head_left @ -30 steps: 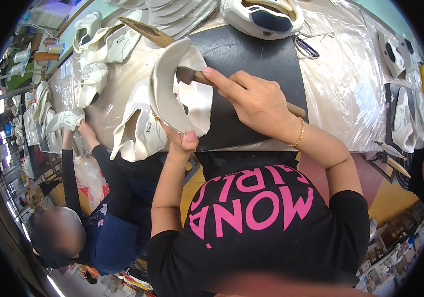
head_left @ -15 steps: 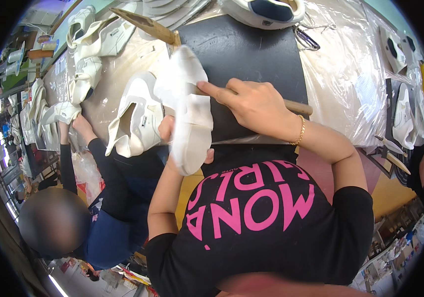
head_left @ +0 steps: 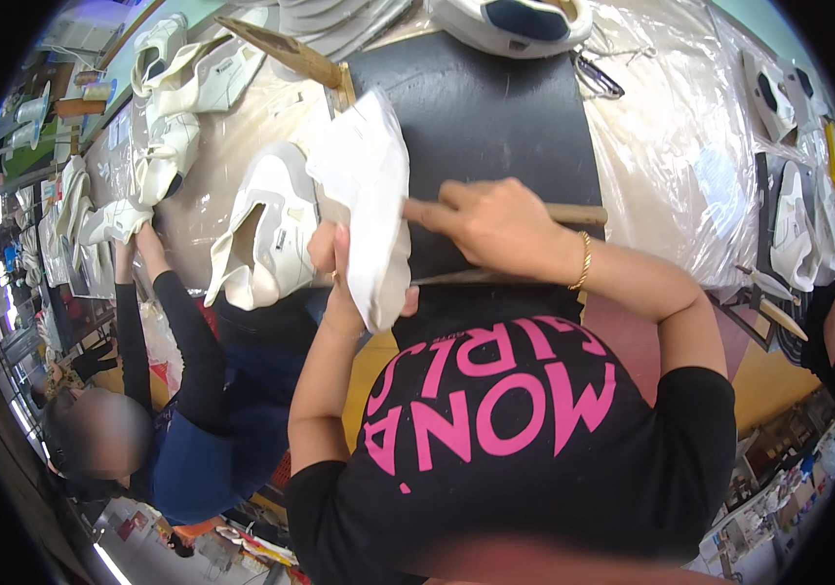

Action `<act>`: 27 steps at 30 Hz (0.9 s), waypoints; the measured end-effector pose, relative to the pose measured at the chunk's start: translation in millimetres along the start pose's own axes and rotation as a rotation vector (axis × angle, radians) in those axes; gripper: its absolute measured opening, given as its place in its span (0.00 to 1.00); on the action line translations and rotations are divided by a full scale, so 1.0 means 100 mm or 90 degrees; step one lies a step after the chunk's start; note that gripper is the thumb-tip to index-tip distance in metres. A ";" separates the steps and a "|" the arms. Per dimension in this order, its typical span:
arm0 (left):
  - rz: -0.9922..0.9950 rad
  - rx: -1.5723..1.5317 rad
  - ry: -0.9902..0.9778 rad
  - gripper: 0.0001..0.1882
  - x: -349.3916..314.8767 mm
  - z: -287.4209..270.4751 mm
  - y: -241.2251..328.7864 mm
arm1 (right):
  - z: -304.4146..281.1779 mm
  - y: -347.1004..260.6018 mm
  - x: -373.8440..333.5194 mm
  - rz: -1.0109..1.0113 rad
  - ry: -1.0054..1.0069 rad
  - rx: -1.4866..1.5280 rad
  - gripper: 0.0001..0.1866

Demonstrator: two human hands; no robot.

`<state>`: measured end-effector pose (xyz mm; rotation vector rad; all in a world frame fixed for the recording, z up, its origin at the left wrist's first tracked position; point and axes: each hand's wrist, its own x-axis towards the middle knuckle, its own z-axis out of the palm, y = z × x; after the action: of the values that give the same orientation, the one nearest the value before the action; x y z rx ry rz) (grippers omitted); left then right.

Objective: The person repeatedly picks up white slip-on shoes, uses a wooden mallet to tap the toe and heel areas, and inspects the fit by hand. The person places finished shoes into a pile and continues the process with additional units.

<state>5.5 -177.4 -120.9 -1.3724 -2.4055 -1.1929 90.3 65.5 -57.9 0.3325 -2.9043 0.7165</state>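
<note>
My left hand (head_left: 331,252) grips a long white shoe sole (head_left: 378,214) near its lower end. The sole stands tilted on edge, hiding some of the fingers. My right hand (head_left: 495,222) is closed around a slim tool with a wooden handle (head_left: 575,213), which sticks out to the right. Its index finger points left, at the sole's right edge. The tool's working end cannot be made out. Just left of my left hand, a white and grey shoe upper (head_left: 269,229) lies on the table.
A black board (head_left: 495,107) lies ahead under my hands. A wooden stick (head_left: 281,51) and a finished-looking shoe (head_left: 510,27) are at the far side, with stacked soles (head_left: 339,24). At left a co-worker (head_left: 193,390) handles white uppers (head_left: 115,222). Clear plastic (head_left: 676,166) covers the table.
The sole has turned in my left hand and tilted. My right hand has moved slightly down and right along its edge. The co-worker's head and arms have shifted.
</note>
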 end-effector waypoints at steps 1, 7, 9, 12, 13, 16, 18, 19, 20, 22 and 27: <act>-0.030 -0.021 -0.042 0.57 -0.02 0.00 -0.06 | -0.02 0.03 0.02 -0.016 0.070 0.057 0.29; 0.003 -0.064 0.069 0.54 0.12 0.12 -0.30 | -0.06 0.25 0.12 0.073 0.032 -0.075 0.25; 0.048 -0.063 0.091 0.53 0.33 0.10 -0.22 | -0.01 0.29 0.11 0.042 0.150 -0.014 0.25; 0.052 -0.067 0.099 0.44 0.79 -0.02 0.00 | -0.01 0.32 0.15 0.115 0.049 -0.049 0.25; 0.029 -0.101 0.104 0.42 0.96 -0.06 0.09 | -0.04 0.32 0.17 0.166 -0.024 0.005 0.24; -0.108 -0.207 0.022 0.32 1.39 -0.28 0.26 | -0.28 0.29 0.14 0.150 0.008 0.011 0.24; -0.343 -0.433 -0.065 0.31 1.61 -0.36 0.25 | -0.50 0.25 0.03 0.120 0.142 0.058 0.24; -0.368 -0.406 -0.102 0.30 1.70 -0.33 0.21 | -0.57 0.22 -0.03 0.099 0.221 0.078 0.26; -0.379 -0.390 -0.126 0.29 1.82 -0.28 0.14 | -0.60 0.20 -0.06 0.111 0.259 0.087 0.27; -0.381 -0.376 -0.157 0.29 1.99 -0.15 -0.01 | -0.58 0.18 -0.11 0.049 0.341 0.115 0.32; -0.434 -0.314 -0.263 0.30 2.31 0.10 -0.28 | -0.33 0.31 -0.03 0.079 0.107 -0.021 0.31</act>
<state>-147.3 -22.4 -37.1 -0.9686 -3.1736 -1.9224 88.1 108.1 -43.1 0.0848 -2.7925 0.6773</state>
